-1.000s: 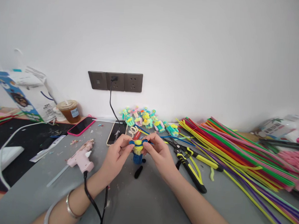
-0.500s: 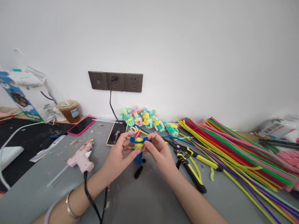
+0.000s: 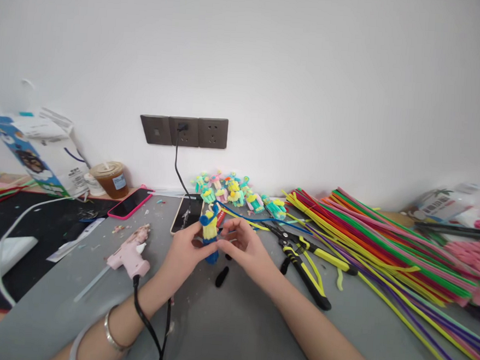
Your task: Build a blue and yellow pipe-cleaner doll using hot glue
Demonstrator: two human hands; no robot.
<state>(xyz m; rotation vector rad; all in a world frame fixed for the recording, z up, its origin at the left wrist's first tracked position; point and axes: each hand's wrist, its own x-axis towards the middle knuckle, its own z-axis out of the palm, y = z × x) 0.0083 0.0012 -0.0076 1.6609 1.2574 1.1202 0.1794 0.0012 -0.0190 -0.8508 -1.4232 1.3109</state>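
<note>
Fingers of the left hand (image 3: pixel 186 251) clamped on a small yellow-and-blue doll (image 3: pixel 210 230), center of frame, roughly upright, blue loops at its top, blue lower part just under the thumb. Right hand (image 3: pixel 245 249) just beside it on the right, fingers loosely curled, thumb apart from the index finger; right thumb tip is close to the left thumb, cannot tell if it touches the doll. Silver bracelet (image 3: pixel 111 330) on the left wrist, lower left. Black cord (image 3: pixel 145 318) runs from the bottom edge up to a pink glue gun (image 3: pixel 130 257), left of the hands, lying on the gray table (image 3: pixel 233 333). Black fuzzy piece (image 3: pixel 222 277) just below the hands. Pliers (image 3: pixel 307 278) with yellow-and-black handles right of center, handles spread, yellow scrap (image 3: pixel 340 280) near them. Big bundle of colored pipe cleaners (image 3: pixel 367 238) fills the right side. Dark-screened phone (image 3: pixel 178 219) just behind the left hand, pink-cased phone (image 3: pixel 130 204) farther left. Iced drink cup (image 3: pixel 114 182) and carton (image 3: pixel 57 151) at left. Pile of pastel dolls (image 3: pixel 234 193) behind the hands, near the white wall (image 3: pixel 313 70). Brown sockets (image 3: pixel 185 131) on the wall, upper left of center, one plug in.
</note>
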